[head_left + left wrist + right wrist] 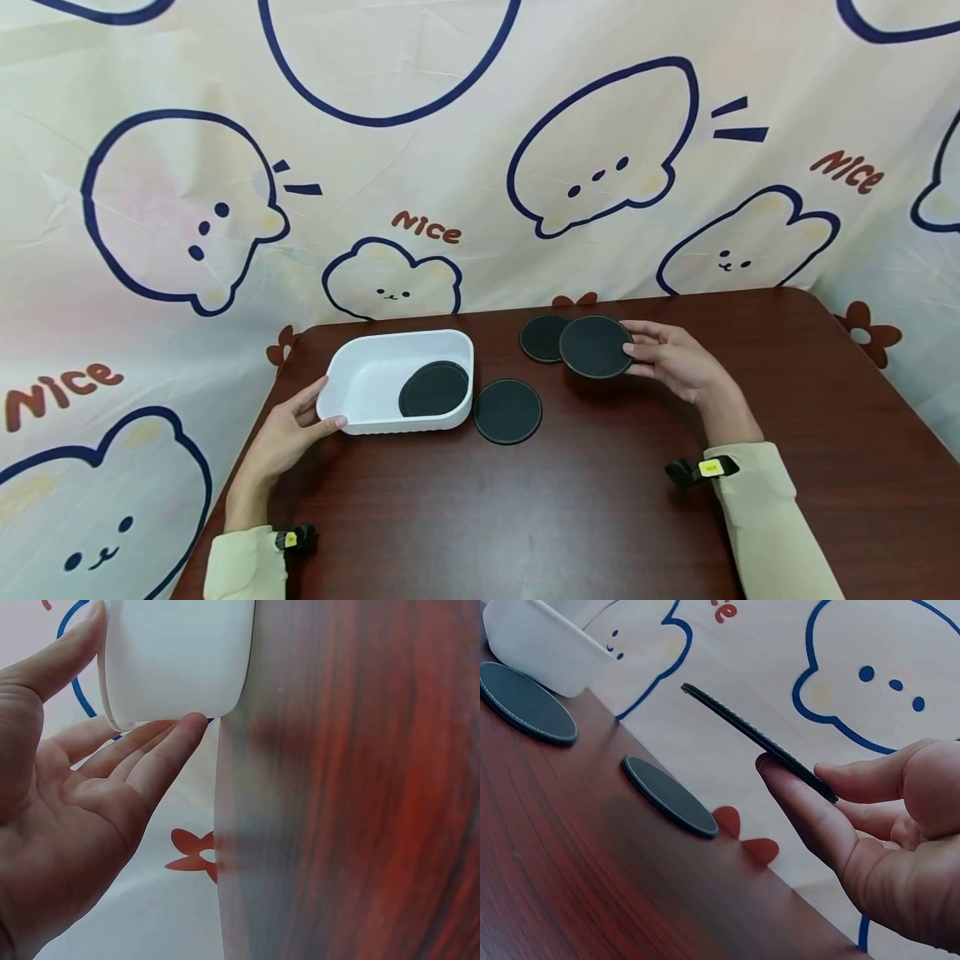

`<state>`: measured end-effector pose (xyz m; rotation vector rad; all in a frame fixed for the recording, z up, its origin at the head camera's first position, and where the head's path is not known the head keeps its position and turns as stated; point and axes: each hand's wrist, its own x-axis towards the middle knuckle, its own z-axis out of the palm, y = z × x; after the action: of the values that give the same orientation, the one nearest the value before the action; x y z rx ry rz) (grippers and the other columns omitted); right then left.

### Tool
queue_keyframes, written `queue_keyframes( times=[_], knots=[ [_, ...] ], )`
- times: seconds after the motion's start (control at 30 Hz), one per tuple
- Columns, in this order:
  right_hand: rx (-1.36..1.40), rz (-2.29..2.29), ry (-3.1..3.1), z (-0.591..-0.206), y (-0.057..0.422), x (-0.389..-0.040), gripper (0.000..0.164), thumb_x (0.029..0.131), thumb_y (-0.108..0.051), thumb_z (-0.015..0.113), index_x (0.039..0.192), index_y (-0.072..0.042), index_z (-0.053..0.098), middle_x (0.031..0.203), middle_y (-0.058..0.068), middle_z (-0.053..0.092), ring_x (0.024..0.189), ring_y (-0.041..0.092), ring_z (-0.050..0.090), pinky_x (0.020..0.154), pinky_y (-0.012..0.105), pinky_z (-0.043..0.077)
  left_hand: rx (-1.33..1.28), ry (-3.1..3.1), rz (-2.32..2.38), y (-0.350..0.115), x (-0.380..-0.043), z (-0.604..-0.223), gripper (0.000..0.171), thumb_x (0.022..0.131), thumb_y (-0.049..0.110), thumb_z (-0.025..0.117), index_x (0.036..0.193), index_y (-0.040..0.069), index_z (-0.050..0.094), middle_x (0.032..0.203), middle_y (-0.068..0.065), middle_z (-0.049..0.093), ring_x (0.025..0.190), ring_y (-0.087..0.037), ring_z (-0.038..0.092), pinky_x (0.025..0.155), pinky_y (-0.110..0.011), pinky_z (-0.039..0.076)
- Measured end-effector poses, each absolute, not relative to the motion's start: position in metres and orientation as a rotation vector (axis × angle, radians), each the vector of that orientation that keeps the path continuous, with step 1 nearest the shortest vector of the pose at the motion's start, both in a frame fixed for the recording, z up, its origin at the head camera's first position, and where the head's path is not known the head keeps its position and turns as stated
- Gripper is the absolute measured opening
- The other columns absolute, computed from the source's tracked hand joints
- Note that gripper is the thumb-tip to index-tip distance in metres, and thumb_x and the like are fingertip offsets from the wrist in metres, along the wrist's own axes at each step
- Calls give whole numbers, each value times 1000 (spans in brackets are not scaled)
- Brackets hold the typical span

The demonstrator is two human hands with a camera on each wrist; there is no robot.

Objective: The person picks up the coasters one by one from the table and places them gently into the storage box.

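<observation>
A round black coaster [596,347] is pinched by its right edge in my right hand [675,360], lifted above the table. The right wrist view shows it edge-on, tilted, between thumb and fingers [802,802]. My left hand [288,429] holds the left end of a white plastic bin [360,392], its thumb at the near corner and the other fingers along the end wall. Inside the bin, at its right side, lies another black coaster [435,389]. One coaster [508,412] lies flat just right of the bin. A further coaster [543,338] lies behind, partly covered by the held one.
The dark brown wooden table [525,517] extends toward me and to the right. Behind it hangs a pale cloth [480,167] printed with cartoon bears, meeting the table's back edge. Each wrist wears a black strap [693,471] over a pale sleeve [772,508].
</observation>
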<state>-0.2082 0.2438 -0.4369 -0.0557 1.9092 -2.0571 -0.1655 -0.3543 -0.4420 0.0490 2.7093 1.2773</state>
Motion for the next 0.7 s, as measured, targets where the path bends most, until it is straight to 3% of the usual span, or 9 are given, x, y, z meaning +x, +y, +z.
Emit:
queue_keyframes(
  times=[0.1, 0.2, 0.37, 0.43, 0.57, 0.7],
  knots=[
    [-68, -2057, 1904, -436, 235, -210, 65, 110, -7, 59, 167, 1, 30, 144, 6, 59, 109, 7, 76, 95, 28, 64, 47, 2704, 1282, -355, -165, -442, 93, 100, 31, 79, 171, 8, 25, 167, -30, 41, 145, -45, 57, 101, -21, 58],
    [-65, -2072, 1889, -434, 227, -212, 62, 109, -6, 60, 166, 1, 34, 141, 3, 65, 107, 8, 78, 95, 29, 64, 44, 2702, 1281, -355, -165, -442, 93, 100, 31, 79, 171, 8, 24, 167, -30, 40, 145, -45, 56, 101, -20, 58],
    [-74, -2094, 1872, -431, 209, -217, 61, 109, -4, 59, 165, -1, 36, 151, 15, 60, 108, 7, 77, 94, 28, 64, 37, 2699, 1278, -357, -165, -442, 93, 100, 31, 79, 171, 8, 23, 167, -31, 39, 146, -45, 55, 99, -17, 57],
    [-76, -2100, 1870, -430, 201, -219, 60, 109, -3, 58, 165, -1, 37, 156, 20, 54, 108, 7, 77, 93, 28, 64, 38, 2702, 1272, -358, -165, -442, 93, 100, 31, 79, 171, 8, 23, 168, -31, 39, 146, -45, 55, 100, -20, 58],
    [-72, -2115, 1853, -428, 186, -221, 61, 108, -1, 59, 164, 0, 38, 154, 22, 56, 104, 8, 78, 92, 29, 65, 41, 2706, 1262, -358, -166, -444, 93, 100, 30, 79, 171, 8, 23, 168, -32, 38, 145, -46, 55, 103, -27, 59],
    [-78, -2118, 1825, -428, 174, -222, 59, 108, 0, 57, 164, 0, 38, 161, 28, 50, 103, 8, 78, 91, 27, 65, 44, 2704, 1265, -356, -167, -444, 93, 100, 30, 79, 171, 8, 23, 168, -32, 38, 145, -46, 56, 103, -28, 59]
  ],
)
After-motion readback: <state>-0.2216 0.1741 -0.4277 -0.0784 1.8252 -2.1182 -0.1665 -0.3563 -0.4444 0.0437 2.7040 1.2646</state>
